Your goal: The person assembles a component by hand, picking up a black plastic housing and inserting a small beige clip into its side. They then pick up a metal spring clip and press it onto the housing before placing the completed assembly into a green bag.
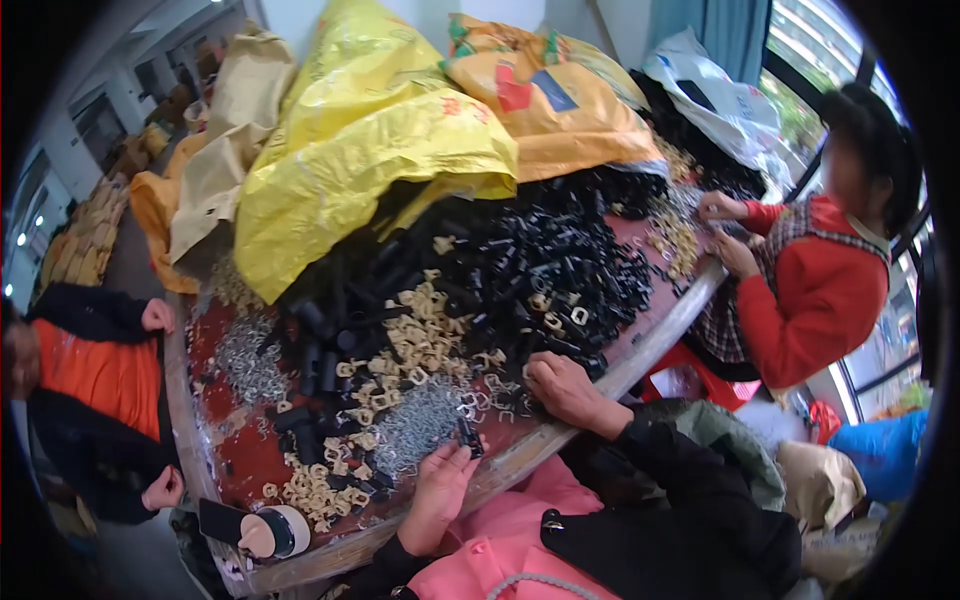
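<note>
Close to the table's near edge, my left hand pinches a small black plastic part upright between thumb and fingers. To its right, my right hand rests low over the tabletop with its fingers curled together. Whatever those fingers hold, if anything, is hidden. Loose beige ring-shaped clips lie between the two hands. A heap of small silvery metal pieces sits just beyond my left hand. Past my right hand spreads a big pile of black plastic parts.
Beige plastic pieces lie mid-table, more at the near left beside a lidded jar and a phone. Yellow and orange sacks cover the far side. One person works at right; another is at left.
</note>
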Tool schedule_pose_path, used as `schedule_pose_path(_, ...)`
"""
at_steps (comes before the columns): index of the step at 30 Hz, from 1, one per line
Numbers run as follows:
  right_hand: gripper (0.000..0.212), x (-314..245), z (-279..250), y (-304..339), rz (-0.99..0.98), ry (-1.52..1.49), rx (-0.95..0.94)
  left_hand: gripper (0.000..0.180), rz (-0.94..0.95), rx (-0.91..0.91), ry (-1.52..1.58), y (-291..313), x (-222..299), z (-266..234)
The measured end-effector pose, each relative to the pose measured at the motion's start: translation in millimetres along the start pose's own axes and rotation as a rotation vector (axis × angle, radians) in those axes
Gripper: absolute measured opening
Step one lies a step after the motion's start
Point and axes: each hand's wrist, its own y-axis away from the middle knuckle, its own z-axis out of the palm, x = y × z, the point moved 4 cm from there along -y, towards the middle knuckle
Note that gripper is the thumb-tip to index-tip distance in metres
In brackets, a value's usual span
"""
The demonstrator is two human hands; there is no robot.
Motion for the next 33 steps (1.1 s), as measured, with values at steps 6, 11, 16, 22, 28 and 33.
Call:
schedule_pose_path(6, 0.012, 2.9, 4.5, 2.9, -0.017, -0.01, -0.03, 0.019, -0.006, -0.027, -0.011, 2.7, 1.4, 3.4)
schedule_pose_path(11, 0.013, 3.0, 3.0, 4.8, -0.035, -0.019, -0.029, 0.019, 0.028, -0.039, -0.038, 2.9, 2.0, 3.9)
schedule_pose_path(16, 0.011, 2.5, 2.1, 4.6, -0.058, -0.026, 0.02, 0.02, 0.034, -0.024, -0.056, 2.6, 2.9, 6.0)
schedule_pose_path(22, 0.011, 3.8, 3.2, 3.9, -0.055, -0.025, 0.019, 0.021, 0.023, -0.013, -0.069, 1.6, 2.5, 2.9)
schedule_pose_path(28, 0.014, 6.0, 4.0, 5.7, -0.066, -0.025, -0.016, 0.023, 0.033, -0.04, -0.079, 2.1, 3.0, 4.4)
schedule_pose_path(33, 0.014, 6.7, 3.9, 3.8, -0.097, -0.017, -0.005, 0.025, 0.04, -0.009, -0.086, 0.6, 4.3, 4.3)
